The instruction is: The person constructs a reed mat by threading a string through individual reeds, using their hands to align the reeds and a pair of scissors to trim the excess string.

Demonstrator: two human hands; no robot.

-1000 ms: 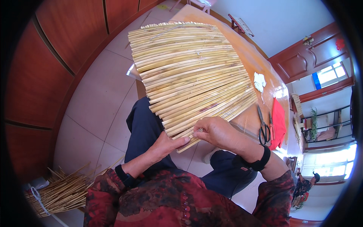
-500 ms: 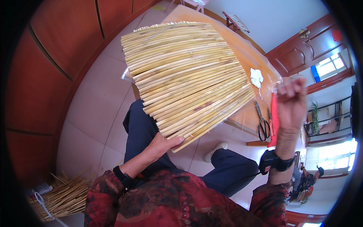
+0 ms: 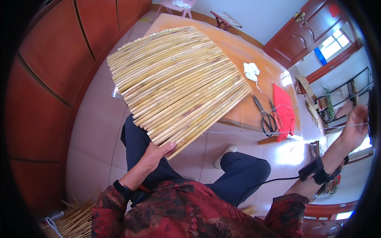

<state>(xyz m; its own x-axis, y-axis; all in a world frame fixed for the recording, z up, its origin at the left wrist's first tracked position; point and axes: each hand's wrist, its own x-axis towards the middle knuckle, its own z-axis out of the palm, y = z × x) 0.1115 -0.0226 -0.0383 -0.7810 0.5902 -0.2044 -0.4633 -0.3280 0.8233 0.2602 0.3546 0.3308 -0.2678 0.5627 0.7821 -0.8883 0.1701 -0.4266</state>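
The left hand (image 3: 155,154) grips the near, lower corner of a fan-shaped mat of pale reed stalks (image 3: 178,83), the thumb lying over its top face and the other fingers hidden beneath it, so the hand is clamped on the mat's edge. The mat rises from that hand and spreads away from the person, its stalks lying side by side and bound together, its far part lying over the near end of a long wooden table (image 3: 238,55). A thin white thread (image 3: 278,131) leaves the mat's lower right edge and runs taut across the picture to the right hand (image 3: 355,127), which is raised far out to the person's right at the rim of the view; the fingers there look drawn together on the thread's end, though the edge of the picture blurs them too much to be sure. That wrist wears a black band (image 3: 316,170) with a dark cable trailing from it, and the left wrist carries a black watch (image 3: 121,189). On the table, past the mat, lie a crumpled white cloth (image 3: 251,71), a pair of black scissors (image 3: 264,115) and, just beside them, a red cloth (image 3: 285,111). The person sits with dark blue trousers (image 3: 242,174) over a pale tiled floor (image 3: 99,131), and a loose bundle of reed stalks (image 3: 73,222) lies on the floor at the lower left.
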